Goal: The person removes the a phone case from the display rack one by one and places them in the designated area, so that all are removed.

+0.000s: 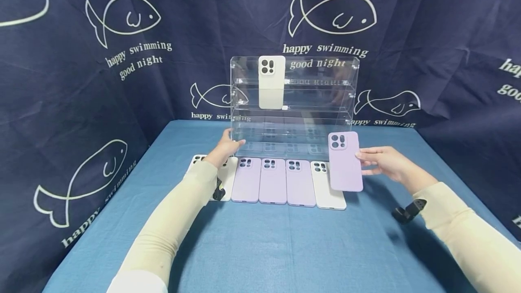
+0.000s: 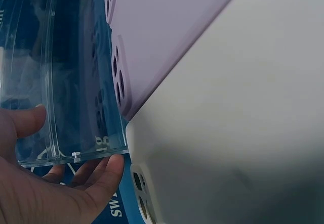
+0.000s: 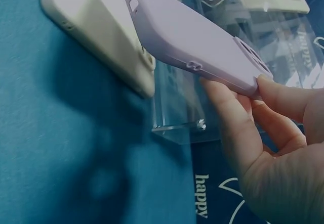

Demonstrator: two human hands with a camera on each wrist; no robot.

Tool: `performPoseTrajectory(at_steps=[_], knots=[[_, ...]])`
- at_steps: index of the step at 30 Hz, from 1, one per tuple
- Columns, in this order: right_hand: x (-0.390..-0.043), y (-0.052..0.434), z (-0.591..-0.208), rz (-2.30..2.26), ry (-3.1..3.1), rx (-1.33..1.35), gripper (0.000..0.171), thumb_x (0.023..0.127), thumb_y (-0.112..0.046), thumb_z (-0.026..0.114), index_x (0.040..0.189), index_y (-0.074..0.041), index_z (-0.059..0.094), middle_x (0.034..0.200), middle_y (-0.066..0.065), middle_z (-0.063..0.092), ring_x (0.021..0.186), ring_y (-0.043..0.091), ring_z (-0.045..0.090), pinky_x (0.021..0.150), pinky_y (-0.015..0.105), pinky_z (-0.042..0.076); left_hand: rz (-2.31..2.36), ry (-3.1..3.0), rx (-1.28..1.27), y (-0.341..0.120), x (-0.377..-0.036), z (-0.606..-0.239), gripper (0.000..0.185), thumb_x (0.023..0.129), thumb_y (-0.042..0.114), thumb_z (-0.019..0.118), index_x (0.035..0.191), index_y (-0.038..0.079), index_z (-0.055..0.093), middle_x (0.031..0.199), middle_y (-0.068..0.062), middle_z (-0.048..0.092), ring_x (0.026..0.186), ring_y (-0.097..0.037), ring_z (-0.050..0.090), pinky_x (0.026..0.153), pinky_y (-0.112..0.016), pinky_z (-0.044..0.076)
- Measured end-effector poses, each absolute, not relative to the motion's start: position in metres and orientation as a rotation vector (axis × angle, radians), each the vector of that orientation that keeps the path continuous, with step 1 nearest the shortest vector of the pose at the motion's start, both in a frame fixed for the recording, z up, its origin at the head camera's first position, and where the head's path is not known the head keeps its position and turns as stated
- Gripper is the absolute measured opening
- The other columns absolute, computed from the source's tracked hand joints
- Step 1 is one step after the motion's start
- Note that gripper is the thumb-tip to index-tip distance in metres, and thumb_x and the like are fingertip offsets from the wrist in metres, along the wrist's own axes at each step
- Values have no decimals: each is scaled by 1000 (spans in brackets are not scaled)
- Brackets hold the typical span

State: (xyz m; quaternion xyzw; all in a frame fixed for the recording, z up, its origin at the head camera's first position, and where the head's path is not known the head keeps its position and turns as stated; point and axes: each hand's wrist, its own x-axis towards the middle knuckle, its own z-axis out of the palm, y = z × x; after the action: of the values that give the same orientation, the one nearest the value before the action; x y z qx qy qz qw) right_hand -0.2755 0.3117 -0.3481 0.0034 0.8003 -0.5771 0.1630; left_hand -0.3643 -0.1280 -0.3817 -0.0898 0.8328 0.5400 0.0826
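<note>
My right hand [image 1: 384, 162] pinches a light purple phone case [image 1: 346, 166] by its right edge, thumb on one face and fingers behind. The case is raised in front of the right end of a clear acrylic display rack [image 1: 301, 121], partly covering a white phone case [image 1: 330, 196] that lies on the table. At the rack's left end, my left hand [image 1: 225, 146] holds the side panel, thumb inside and fingers outside, as the left wrist view shows. Another white phone case [image 1: 272, 71] leans upright on the rack's top tier.
Along the rack's front lies a row of phone cases: three purple, including a middle one [image 1: 272, 184], and white ones at both ends. My left forearm partly hides the leftmost white cases. A blue cloth [image 1: 293, 243] covers the table; a dark fish-print curtain [image 1: 228, 26] hangs behind.
</note>
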Motion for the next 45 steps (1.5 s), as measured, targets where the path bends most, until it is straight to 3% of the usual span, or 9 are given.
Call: performPoseTrajectory(at_steps=[6,23,33,45], knots=[[-271,321,-358,-1582,2270,33,70,97,-28,60,144,14,30,90,-10,67,86,6,62,88,37,59,1618,2487,-267,-128,-365,-383,78,95,27,62,155,22,12,157,-15,27,141,-35,33,119,-50,27],[-261,334,-382,-1498,2238,109,63,98,-25,58,138,17,37,90,-3,66,86,11,61,85,34,60,1577,2507,-305,-126,-365,-383,78,95,29,62,155,24,13,158,-14,25,142,-35,31,119,-52,26],[-261,329,-399,-1553,2201,134,34,95,-17,62,116,10,59,80,-3,67,74,9,63,77,30,62,1580,2506,-293,-128,-366,-383,77,96,28,61,155,23,11,157,-15,27,142,-35,33,119,-51,28],[-262,324,-408,-1550,2185,241,32,94,-18,65,113,7,62,77,-3,67,71,8,63,74,28,62,1595,2493,-287,-126,-366,-383,77,96,27,60,155,22,11,157,-15,26,142,-34,33,119,-50,28]])
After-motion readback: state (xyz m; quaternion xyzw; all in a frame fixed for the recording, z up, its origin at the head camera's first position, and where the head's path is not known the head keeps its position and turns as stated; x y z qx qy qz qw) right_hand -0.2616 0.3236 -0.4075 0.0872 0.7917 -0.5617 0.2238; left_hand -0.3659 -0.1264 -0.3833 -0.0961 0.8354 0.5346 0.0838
